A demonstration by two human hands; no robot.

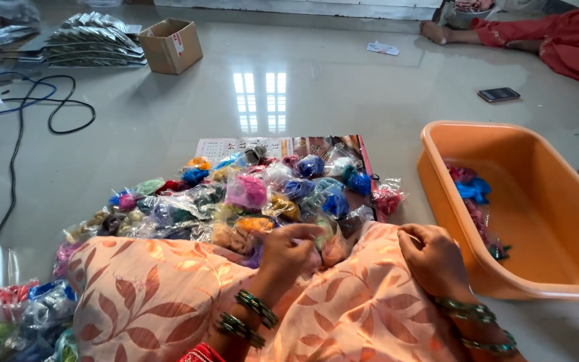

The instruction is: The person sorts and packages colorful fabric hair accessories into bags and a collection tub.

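Note:
A heap of small clear packets with coloured thread bundles (249,194) lies on a printed sheet (263,145) on the floor in front of me. My left hand (288,248) pinches a packet at the heap's near edge, over my peach leaf-patterned garment (169,295). My right hand (433,258) rests closed on that same cloth, to the right, beside an orange plastic tub (537,201). What it holds is hidden. Green bangles sit on both wrists.
The tub holds a few pink and blue packets (472,191). More packets lie at my lower left (31,302). A cardboard box (171,45), foil pouches (92,40), cables (41,100), a phone (498,94) and a seated person in red (557,40) are farther off.

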